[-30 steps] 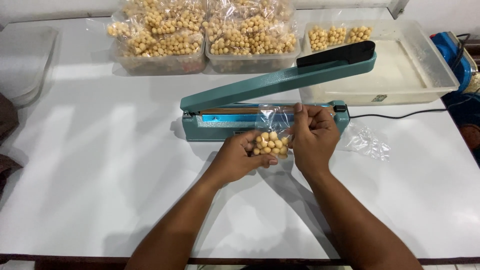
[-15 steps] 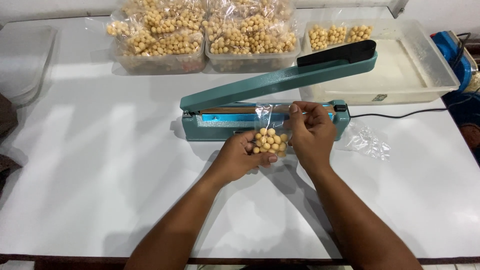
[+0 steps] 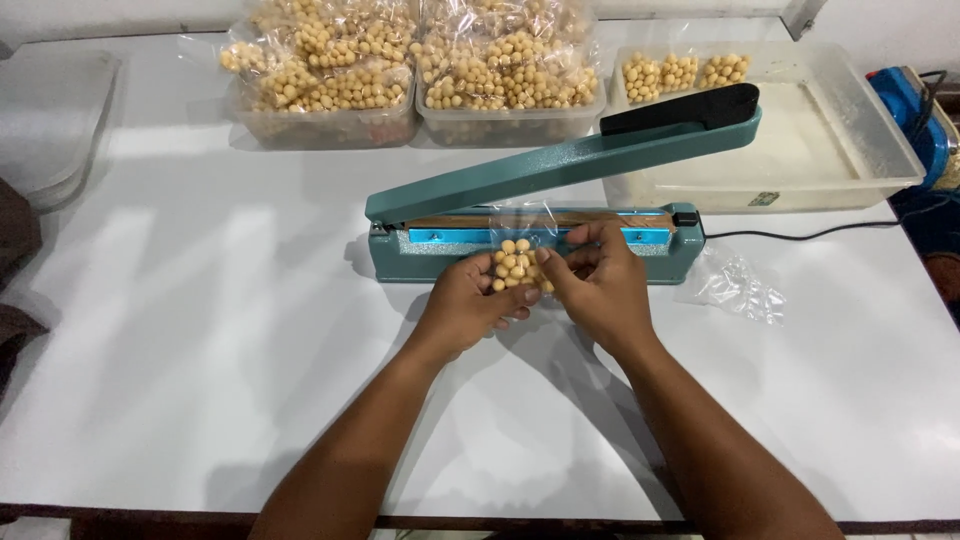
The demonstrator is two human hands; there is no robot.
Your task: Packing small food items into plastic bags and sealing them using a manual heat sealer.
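Two hands, left hand [image 3: 468, 303] and right hand [image 3: 598, 283], both pinching one small bag of yellow balls [image 3: 517, 264] at one teal sealer [image 3: 452, 252].

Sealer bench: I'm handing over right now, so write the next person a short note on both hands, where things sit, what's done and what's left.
Left hand: cradles the small clear bag of round yellow balls from below.
Right hand: pinches the bag's upper part, just in front of the sealer.
Sealer: teal, arm raised, bag mouth lying over the sealing strip.
Done: two tubs of filled bags at the back; a few more bags in the big clear tray.
Left: this bag looks unsealed, arm not pressed down. Empty bags lie to the right of the sealer.
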